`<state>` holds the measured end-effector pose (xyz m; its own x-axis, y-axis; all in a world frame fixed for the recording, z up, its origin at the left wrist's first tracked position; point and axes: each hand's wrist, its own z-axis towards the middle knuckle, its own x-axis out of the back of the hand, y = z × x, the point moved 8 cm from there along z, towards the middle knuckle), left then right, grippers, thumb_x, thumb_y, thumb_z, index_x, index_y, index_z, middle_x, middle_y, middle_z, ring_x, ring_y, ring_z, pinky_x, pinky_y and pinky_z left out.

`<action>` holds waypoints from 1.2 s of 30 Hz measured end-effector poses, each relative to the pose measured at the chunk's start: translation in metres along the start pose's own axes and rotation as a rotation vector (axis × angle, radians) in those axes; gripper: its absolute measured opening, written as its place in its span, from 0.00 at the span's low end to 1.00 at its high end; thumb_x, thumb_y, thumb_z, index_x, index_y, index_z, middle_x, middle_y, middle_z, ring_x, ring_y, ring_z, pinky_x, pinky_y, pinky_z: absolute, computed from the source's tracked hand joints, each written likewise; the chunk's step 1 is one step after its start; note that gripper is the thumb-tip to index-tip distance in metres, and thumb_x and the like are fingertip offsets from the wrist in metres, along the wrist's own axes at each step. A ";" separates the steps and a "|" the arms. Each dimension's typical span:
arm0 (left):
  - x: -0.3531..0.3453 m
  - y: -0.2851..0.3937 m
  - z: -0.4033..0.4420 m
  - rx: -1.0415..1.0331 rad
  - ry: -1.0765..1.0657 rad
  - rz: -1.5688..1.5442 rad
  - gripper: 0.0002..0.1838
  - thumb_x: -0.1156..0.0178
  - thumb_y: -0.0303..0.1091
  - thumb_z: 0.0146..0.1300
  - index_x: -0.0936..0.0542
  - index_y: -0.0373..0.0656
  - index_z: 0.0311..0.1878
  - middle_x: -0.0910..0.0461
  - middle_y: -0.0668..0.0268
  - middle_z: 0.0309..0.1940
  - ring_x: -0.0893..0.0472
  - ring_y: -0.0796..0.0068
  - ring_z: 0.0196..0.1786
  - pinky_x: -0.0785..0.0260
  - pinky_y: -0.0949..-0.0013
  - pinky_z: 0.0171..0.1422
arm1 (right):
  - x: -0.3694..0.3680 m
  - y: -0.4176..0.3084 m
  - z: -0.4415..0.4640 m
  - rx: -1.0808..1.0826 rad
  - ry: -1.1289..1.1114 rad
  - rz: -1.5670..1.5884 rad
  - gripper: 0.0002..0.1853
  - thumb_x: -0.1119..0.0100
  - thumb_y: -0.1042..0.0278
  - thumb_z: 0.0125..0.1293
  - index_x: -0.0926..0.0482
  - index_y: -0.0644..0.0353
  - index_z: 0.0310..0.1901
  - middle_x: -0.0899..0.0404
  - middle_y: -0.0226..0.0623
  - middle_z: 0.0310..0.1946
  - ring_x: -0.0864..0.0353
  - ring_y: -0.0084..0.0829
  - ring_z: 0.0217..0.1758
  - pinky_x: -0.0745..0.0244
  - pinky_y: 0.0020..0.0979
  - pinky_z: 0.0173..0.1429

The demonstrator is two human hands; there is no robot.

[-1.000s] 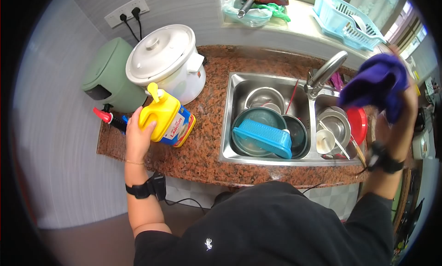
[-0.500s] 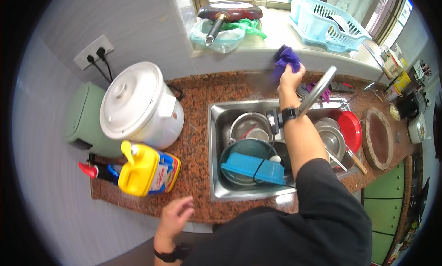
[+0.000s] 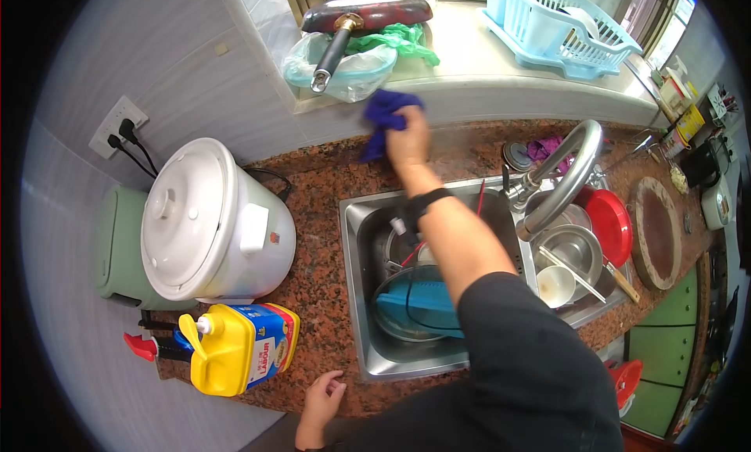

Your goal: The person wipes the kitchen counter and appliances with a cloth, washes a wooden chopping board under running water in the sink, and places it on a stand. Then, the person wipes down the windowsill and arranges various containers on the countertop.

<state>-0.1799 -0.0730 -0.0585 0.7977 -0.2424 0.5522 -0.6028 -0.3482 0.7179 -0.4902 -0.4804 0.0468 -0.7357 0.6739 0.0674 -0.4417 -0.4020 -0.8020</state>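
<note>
In the head view my right hand (image 3: 410,141) reaches over the sink and grips a purple cloth (image 3: 382,122) against the low tiled wall under the windowsill. Part of the cloth hangs towards the back of the counter. Blur softens the fingers. At the counter's front edge, my left hand (image 3: 322,399) rests with fingers loosely apart and nothing in it. The yellow jug (image 3: 227,362) with a pump top is the nearest thing to that hand. Below my right forearm, the steel sink (image 3: 361,350) holds a blue plastic basket (image 3: 415,303) and pans.
A large white lidded pot (image 3: 235,241) stands on the granite counter (image 3: 317,295) at left, beside a green bin (image 3: 117,249). The faucet (image 3: 579,163) arches over the sink's right side near red (image 3: 614,229) and steel bowls. A pan (image 3: 368,14) and dish rack (image 3: 555,30) sit on the sill.
My right hand has swept the purple cloth leftwards along the wall below the sill. My left hand has come to the counter edge. The camera view has shifted.
</note>
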 end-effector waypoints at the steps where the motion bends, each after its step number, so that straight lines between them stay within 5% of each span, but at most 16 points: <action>1: 0.000 0.000 0.002 0.022 -0.024 -0.033 0.15 0.40 0.26 0.56 0.24 0.37 0.48 0.22 0.67 0.29 0.24 0.80 0.32 0.30 0.76 0.40 | 0.018 0.019 0.012 -0.039 0.059 0.000 0.02 0.44 0.73 0.50 0.25 0.57 0.28 0.25 0.44 0.27 0.25 0.44 0.33 0.29 0.39 0.41; 4: 0.002 -0.003 0.003 0.080 -0.070 -0.103 0.14 0.40 0.26 0.57 0.23 0.38 0.48 0.22 0.68 0.28 0.25 0.82 0.31 0.30 0.77 0.40 | 0.068 0.037 0.037 -0.192 0.280 0.111 0.04 0.41 0.72 0.54 0.25 0.58 0.31 0.22 0.38 0.25 0.23 0.35 0.28 0.27 0.35 0.37; 7: 0.000 -0.012 0.007 0.137 -0.109 -0.163 0.13 0.40 0.26 0.57 0.23 0.38 0.47 0.23 0.70 0.28 0.26 0.84 0.31 0.31 0.78 0.39 | 0.037 0.032 0.015 -0.275 0.418 0.121 0.05 0.40 0.73 0.53 0.24 0.58 0.32 0.21 0.37 0.25 0.23 0.34 0.28 0.27 0.36 0.38; 9: -0.002 -0.013 0.011 0.127 -0.104 -0.217 0.12 0.41 0.26 0.58 0.24 0.38 0.46 0.23 0.70 0.28 0.26 0.84 0.31 0.31 0.78 0.39 | -0.005 -0.015 -0.015 -0.080 0.241 -0.043 0.06 0.40 0.71 0.51 0.24 0.58 0.31 0.20 0.41 0.27 0.21 0.39 0.33 0.27 0.38 0.41; 14: -0.008 -0.024 0.010 0.182 -0.119 -0.256 0.12 0.42 0.26 0.59 0.25 0.37 0.47 0.23 0.69 0.30 0.24 0.83 0.33 0.30 0.78 0.41 | -0.052 -0.012 -0.026 -0.187 -0.191 0.033 0.05 0.40 0.70 0.48 0.21 0.57 0.28 0.22 0.47 0.29 0.22 0.49 0.38 0.28 0.40 0.43; 16: -0.003 -0.023 0.016 0.177 -0.122 -0.270 0.12 0.43 0.26 0.60 0.25 0.37 0.47 0.22 0.68 0.30 0.23 0.82 0.34 0.30 0.78 0.41 | 0.006 0.004 0.013 -0.054 -0.021 -0.106 0.05 0.39 0.69 0.49 0.20 0.57 0.29 0.20 0.44 0.28 0.21 0.44 0.35 0.27 0.38 0.41; 17: -0.003 -0.020 0.014 0.169 -0.149 -0.269 0.12 0.44 0.26 0.60 0.26 0.37 0.48 0.22 0.68 0.31 0.22 0.81 0.35 0.30 0.78 0.42 | 0.029 0.032 0.028 -0.211 0.061 0.124 0.06 0.37 0.67 0.49 0.20 0.58 0.29 0.20 0.41 0.26 0.21 0.35 0.30 0.27 0.34 0.38; 19: -0.004 -0.021 0.013 0.168 -0.176 -0.280 0.12 0.44 0.26 0.61 0.26 0.36 0.48 0.22 0.67 0.32 0.22 0.80 0.36 0.29 0.77 0.43 | 0.059 0.044 0.049 -0.093 0.073 0.026 0.06 0.35 0.71 0.49 0.22 0.60 0.28 0.23 0.32 0.23 0.28 0.23 0.29 0.30 0.29 0.37; 24: -0.001 -0.020 0.014 0.133 -0.152 -0.395 0.14 0.42 0.28 0.59 0.25 0.38 0.49 0.22 0.67 0.31 0.24 0.81 0.33 0.30 0.77 0.40 | 0.032 0.039 0.008 -0.376 0.545 0.346 0.11 0.43 0.80 0.50 0.26 0.66 0.38 0.22 0.40 0.34 0.24 0.30 0.34 0.28 0.32 0.44; 26: 0.000 -0.015 0.010 0.096 -0.134 -0.338 0.15 0.41 0.28 0.59 0.25 0.39 0.50 0.23 0.67 0.31 0.25 0.81 0.33 0.31 0.77 0.40 | -0.005 0.039 -0.011 -0.178 0.474 0.107 0.11 0.52 0.80 0.50 0.26 0.66 0.37 0.22 0.44 0.34 0.24 0.40 0.37 0.31 0.36 0.49; 32: -0.001 -0.017 0.012 0.123 -0.166 -0.333 0.15 0.42 0.29 0.60 0.25 0.39 0.50 0.23 0.68 0.31 0.24 0.81 0.33 0.30 0.77 0.41 | -0.172 -0.066 -0.104 0.010 -0.383 0.004 0.11 0.42 0.74 0.48 0.22 0.55 0.37 0.23 0.49 0.35 0.25 0.52 0.40 0.29 0.44 0.49; 33: -0.001 -0.015 0.015 0.118 -0.156 -0.331 0.15 0.42 0.29 0.60 0.25 0.39 0.50 0.23 0.68 0.31 0.24 0.81 0.33 0.30 0.77 0.41 | -0.179 -0.072 -0.104 -0.155 -0.436 -0.089 0.10 0.42 0.73 0.49 0.21 0.54 0.36 0.23 0.48 0.35 0.25 0.53 0.41 0.29 0.45 0.49; 36: 0.000 -0.015 0.009 0.139 -0.172 -0.349 0.15 0.42 0.29 0.60 0.25 0.40 0.50 0.23 0.68 0.31 0.24 0.81 0.33 0.30 0.77 0.42 | -0.158 -0.057 -0.082 -0.147 -0.409 0.029 0.09 0.41 0.70 0.50 0.19 0.55 0.35 0.21 0.47 0.35 0.23 0.49 0.41 0.28 0.41 0.48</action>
<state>-0.1707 -0.0759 -0.0727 0.9522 -0.2318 0.1989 -0.2971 -0.5524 0.7788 -0.3070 -0.5130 0.0334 -0.9027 0.3505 0.2494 -0.3619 -0.3051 -0.8809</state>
